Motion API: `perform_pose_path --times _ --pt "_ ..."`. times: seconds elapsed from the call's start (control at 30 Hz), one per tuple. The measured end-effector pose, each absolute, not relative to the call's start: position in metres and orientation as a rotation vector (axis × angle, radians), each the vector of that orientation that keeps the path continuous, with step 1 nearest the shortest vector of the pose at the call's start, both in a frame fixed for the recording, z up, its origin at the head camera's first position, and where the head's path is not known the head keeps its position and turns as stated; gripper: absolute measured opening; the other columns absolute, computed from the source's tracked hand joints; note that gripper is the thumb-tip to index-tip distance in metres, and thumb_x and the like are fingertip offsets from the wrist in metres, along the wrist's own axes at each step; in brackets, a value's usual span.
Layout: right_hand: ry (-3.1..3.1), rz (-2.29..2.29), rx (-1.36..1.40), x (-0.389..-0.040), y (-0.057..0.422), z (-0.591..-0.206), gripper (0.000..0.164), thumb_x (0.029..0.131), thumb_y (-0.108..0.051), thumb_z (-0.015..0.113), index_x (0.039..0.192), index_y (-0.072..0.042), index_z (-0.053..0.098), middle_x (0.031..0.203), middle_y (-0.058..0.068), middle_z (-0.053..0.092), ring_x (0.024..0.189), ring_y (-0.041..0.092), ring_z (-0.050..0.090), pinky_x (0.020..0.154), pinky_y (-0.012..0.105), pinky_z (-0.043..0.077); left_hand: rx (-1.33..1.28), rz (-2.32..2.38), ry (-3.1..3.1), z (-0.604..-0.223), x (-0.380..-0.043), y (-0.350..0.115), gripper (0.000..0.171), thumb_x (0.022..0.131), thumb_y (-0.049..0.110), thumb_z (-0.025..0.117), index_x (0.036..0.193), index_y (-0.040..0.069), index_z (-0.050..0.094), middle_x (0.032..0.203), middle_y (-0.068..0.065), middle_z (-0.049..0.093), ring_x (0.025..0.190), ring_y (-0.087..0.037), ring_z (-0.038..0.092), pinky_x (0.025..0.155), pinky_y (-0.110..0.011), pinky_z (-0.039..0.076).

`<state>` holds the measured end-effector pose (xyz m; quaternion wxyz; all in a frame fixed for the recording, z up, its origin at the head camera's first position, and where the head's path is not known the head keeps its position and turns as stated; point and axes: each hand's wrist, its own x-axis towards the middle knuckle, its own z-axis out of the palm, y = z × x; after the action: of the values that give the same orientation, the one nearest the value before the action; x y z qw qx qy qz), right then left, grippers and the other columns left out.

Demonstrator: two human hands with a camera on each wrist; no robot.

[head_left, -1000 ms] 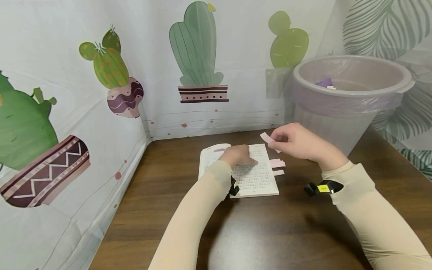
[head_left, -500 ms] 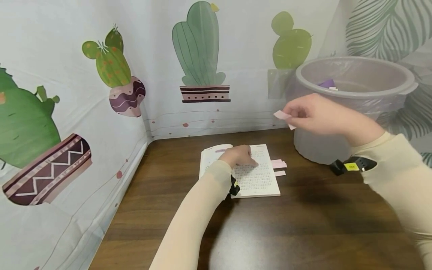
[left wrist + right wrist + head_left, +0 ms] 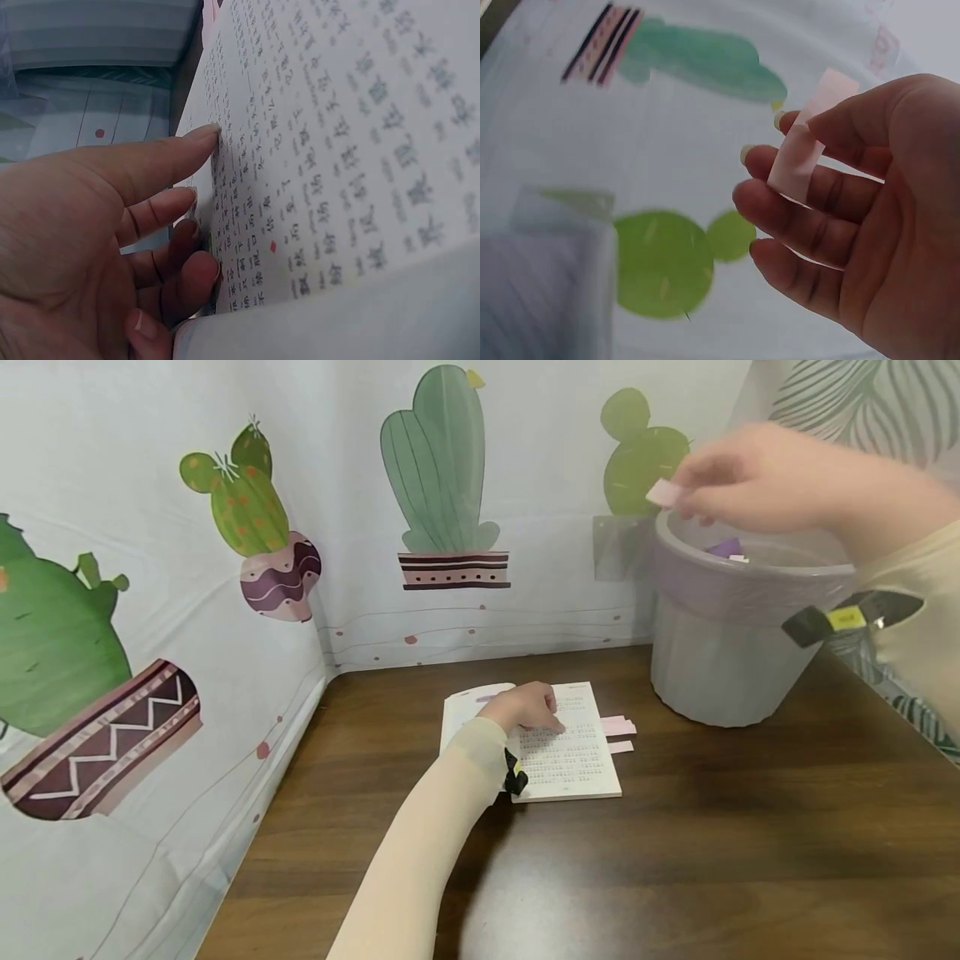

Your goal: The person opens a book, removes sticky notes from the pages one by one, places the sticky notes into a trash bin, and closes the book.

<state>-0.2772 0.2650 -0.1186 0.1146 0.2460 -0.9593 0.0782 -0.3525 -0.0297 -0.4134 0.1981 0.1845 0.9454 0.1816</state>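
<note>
An open book with printed pages lies on the table. My left hand rests on its pages near the spine. In the left wrist view the loosely bent fingers touch the printed page and grip nothing. Up beside the bin's rim, my right hand pinches a small pale pink sticky note strip between thumb and fingers. The right wrist view shows the whole strip lying across the fingers under the thumb. More pink sticky tabs stick out from the book's right edge, a paler one below them.
A grey bin with a plastic liner stands at the table's back right, partly hidden by my right hand and sleeve. Inside it lies something purple. A cactus-printed cloth hangs behind the brown table.
My right hand has risen from beside the book up and to the right, to the bin's rim, carrying the pink sticky note strip. The left hand has stayed on the book.
</note>
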Motion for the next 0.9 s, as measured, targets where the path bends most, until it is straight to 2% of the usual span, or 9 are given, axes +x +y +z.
perform_pose_path --times 0.13,0.2,0.33,0.37,0.5,0.7,0.73,0.8,0.9 --pt "-2.831 0.125 0.628 -0.299 0.280 -0.097 0.029 0.103 -0.029 0.055 0.120 -0.011 0.071 0.102 0.009 0.072 0.078 0.010 0.056 0.069 0.030 0.042 0.514 0.528 2.639 -0.413 -0.352 -0.030 0.035 0.087 0.039 0.082 0.104 0.016 0.060 0.094 0.001 0.059 0.068 -0.011 0.051 0.062 -0.027 0.044" --pt "-2.881 0.140 0.544 -0.309 0.286 -0.091 0.038 0.104 -0.032 0.052 0.128 -0.008 0.068 0.114 0.017 0.070 0.092 0.022 0.060 0.078 0.040 0.046 0.511 0.540 2.633 -0.412 -0.352 -0.030 0.036 0.087 0.038 0.082 0.104 0.016 0.060 0.094 0.001 0.059 0.068 -0.012 0.051 0.063 -0.028 0.044" --pt "-2.990 0.251 0.395 -0.327 0.300 -0.085 0.051 0.107 -0.038 0.043 0.140 0.000 0.055 0.137 0.029 0.055 0.117 0.045 0.049 0.092 0.062 0.039 0.497 0.554 2.628 -0.412 -0.352 -0.030 0.036 0.086 0.038 0.084 0.103 0.016 0.060 0.093 0.001 0.058 0.068 -0.012 0.051 0.064 -0.028 0.043" --pt "-3.002 0.286 0.371 -0.331 0.303 -0.084 0.051 0.107 -0.037 0.042 0.140 0.000 0.053 0.139 0.030 0.052 0.121 0.046 0.046 0.095 0.065 0.036 0.494 0.558 2.627 -0.412 -0.352 -0.029 0.037 0.086 0.038 0.084 0.103 0.016 0.060 0.092 0.001 0.057 0.068 -0.012 0.050 0.064 -0.029 0.043" --pt "-3.010 0.345 0.307 -0.344 0.317 -0.087 0.054 0.107 -0.037 0.042 0.140 0.004 0.049 0.140 0.032 0.048 0.123 0.050 0.043 0.097 0.070 0.033 0.475 0.572 2.615 -0.414 -0.354 -0.028 0.037 0.085 0.038 0.085 0.102 0.016 0.060 0.088 0.002 0.054 0.066 -0.011 0.048 0.063 -0.028 0.042" --pt "-2.993 0.469 0.230 -0.359 0.335 -0.096 0.059 0.106 -0.042 0.044 0.141 0.005 0.051 0.138 0.034 0.049 0.122 0.051 0.045 0.099 0.075 0.032 0.447 0.550 2.617 -0.415 -0.355 -0.025 0.037 0.084 0.039 0.085 0.101 0.018 0.061 0.089 0.003 0.055 0.066 -0.011 0.049 0.062 -0.028 0.042" --pt "-2.998 0.501 0.202 -0.362 0.339 -0.097 0.060 0.106 -0.045 0.045 0.141 0.003 0.051 0.131 0.026 0.057 0.120 0.049 0.046 0.100 0.075 0.032 0.453 0.547 2.621 -0.414 -0.354 -0.026 0.036 0.084 0.039 0.085 0.101 0.018 0.061 0.090 0.003 0.056 0.067 -0.011 0.050 0.062 -0.028 0.043" --pt "-3.004 0.553 0.165 -0.367 0.347 -0.100 0.063 0.105 -0.047 0.047 0.143 0.002 0.051 0.133 0.026 0.058 0.119 0.048 0.046 0.101 0.074 0.033 0.461 0.548 2.621 -0.413 -0.352 -0.026 0.036 0.084 0.038 0.085 0.102 0.018 0.062 0.093 0.002 0.058 0.069 -0.012 0.052 0.063 -0.028 0.043" --pt "-3.037 0.627 0.098 -0.371 0.357 -0.104 0.069 0.104 -0.053 0.045 0.151 -0.002 0.044 0.145 0.025 0.053 0.132 0.054 0.041 0.108 0.079 0.027 0.468 0.564 2.625 -0.411 -0.349 -0.027 0.036 0.084 0.038 0.085 0.103 0.018 0.062 0.096 0.002 0.060 0.072 -0.013 0.053 0.065 -0.028 0.044"
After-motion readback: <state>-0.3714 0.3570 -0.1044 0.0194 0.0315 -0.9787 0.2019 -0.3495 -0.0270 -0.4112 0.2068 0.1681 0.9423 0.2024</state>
